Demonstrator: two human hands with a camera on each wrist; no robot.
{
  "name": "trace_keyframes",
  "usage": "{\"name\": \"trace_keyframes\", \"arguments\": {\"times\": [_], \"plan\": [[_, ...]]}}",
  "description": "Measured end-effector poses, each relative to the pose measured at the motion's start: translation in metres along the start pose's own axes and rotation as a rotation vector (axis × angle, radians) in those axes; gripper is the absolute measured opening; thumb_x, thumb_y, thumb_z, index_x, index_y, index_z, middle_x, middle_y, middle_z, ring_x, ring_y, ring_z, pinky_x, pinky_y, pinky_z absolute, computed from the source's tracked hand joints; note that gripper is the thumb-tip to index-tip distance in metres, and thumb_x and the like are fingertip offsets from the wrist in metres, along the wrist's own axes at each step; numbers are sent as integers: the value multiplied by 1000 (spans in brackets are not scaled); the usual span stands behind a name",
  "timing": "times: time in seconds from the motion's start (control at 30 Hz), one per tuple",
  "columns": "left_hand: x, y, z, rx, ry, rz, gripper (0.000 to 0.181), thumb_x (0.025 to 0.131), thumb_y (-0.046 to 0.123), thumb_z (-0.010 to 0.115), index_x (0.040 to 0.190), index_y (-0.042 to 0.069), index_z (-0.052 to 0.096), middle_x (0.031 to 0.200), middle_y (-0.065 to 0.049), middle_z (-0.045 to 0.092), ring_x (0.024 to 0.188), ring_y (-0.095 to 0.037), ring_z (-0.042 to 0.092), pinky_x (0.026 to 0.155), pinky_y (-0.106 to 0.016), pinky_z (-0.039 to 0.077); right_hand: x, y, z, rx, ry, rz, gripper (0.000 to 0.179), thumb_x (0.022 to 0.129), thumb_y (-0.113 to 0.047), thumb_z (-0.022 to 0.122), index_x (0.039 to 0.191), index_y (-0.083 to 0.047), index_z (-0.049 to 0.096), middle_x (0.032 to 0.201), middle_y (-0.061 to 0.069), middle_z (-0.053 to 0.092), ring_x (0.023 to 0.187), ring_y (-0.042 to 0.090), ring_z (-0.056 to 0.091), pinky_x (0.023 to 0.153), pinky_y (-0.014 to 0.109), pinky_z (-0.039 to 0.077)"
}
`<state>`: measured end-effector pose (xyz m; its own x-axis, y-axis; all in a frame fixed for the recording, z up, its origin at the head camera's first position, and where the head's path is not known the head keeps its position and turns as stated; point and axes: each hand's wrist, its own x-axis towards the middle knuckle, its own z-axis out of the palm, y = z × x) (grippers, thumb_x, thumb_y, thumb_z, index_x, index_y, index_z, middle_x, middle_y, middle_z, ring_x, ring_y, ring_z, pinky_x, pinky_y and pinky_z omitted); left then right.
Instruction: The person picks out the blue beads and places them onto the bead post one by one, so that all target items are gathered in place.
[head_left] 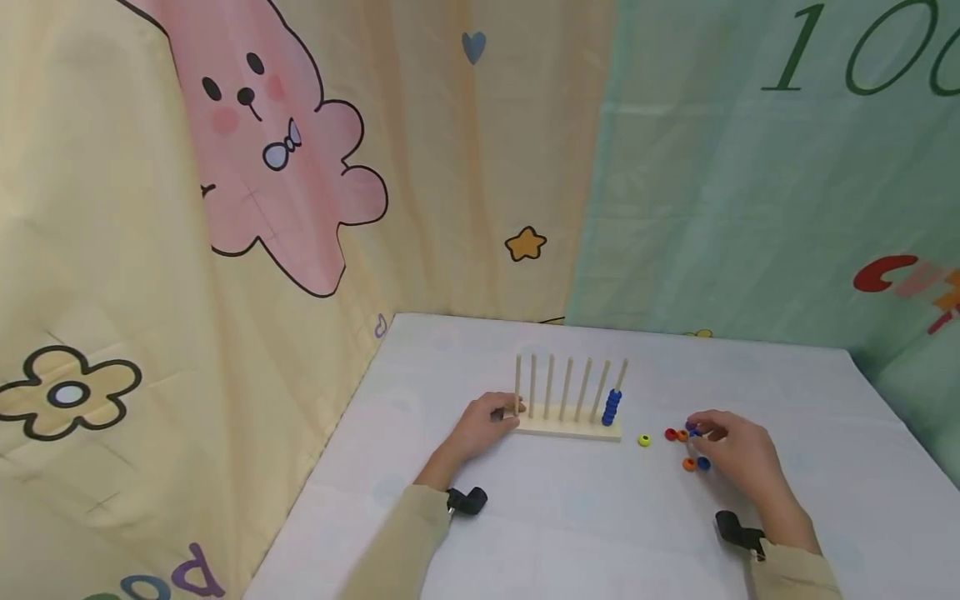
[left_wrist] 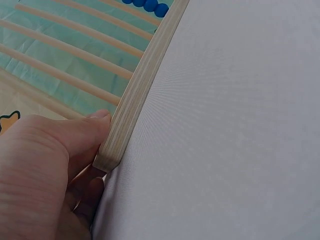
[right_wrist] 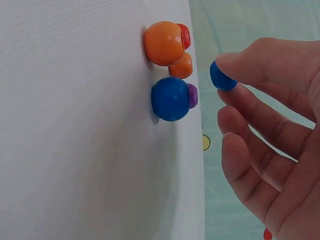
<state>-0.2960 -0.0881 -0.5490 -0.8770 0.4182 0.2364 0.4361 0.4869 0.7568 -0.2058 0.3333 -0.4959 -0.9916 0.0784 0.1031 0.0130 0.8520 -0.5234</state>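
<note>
A wooden peg rack [head_left: 566, 428] stands on the table with a row of upright pegs. Several blue beads [head_left: 611, 408] are stacked on its rightmost peg, and the other pegs are bare. My left hand [head_left: 483, 425] grips the left end of the base, thumb on its upper side in the left wrist view. To the right of the rack, my right hand [head_left: 738, 454] pinches a blue bead [right_wrist: 223, 78] between thumb and fingertip, raised off the table. Loose beads lie by it: a blue one [right_wrist: 171, 99], a purple one [right_wrist: 193, 96], an orange one [right_wrist: 164, 43] and a red one [head_left: 671, 434].
A yellow-green bead [head_left: 644, 440] lies between the rack and the other loose beads. White cloth [head_left: 570, 525] covers the table. Printed curtains [head_left: 480, 167] hang behind the table and along its left side. Each wrist wears a black camera mount [head_left: 468, 501].
</note>
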Motion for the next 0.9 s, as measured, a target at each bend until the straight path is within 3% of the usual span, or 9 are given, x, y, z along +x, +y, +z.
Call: {"name": "trace_keyframes", "arguments": {"times": [0.27, 0.57, 0.9], "plan": [[4, 1, -5, 3, -3, -12, 20, 96, 21, 70, 116, 25, 74, 127, 8, 66, 117, -14, 57, 97, -37, 47, 0, -8, -3, 50, 58, 3, 37, 90, -15, 75, 126, -8, 67, 110, 16, 67, 98, 34, 56, 71, 42, 51], [0, 2, -2, -2, -7, -17, 23, 97, 22, 70, 120, 24, 73, 125, 7, 66, 116, -14, 57, 96, -35, 47, 1, -16, -8, 53, 78, -45, 35, 90, -12, 74, 124, -7, 67, 109, 14, 67, 99, 33, 57, 68, 31, 50], [0, 2, -2, -17, -17, -43, 23, 96, 22, 70, 119, 23, 74, 131, 7, 64, 124, -15, 54, 102, -39, 44, 3, -26, -9, 73, 85, -98, 35, 89, -9, 77, 123, -6, 68, 109, 15, 66, 99, 35, 60, 74, 48, 57]]}}
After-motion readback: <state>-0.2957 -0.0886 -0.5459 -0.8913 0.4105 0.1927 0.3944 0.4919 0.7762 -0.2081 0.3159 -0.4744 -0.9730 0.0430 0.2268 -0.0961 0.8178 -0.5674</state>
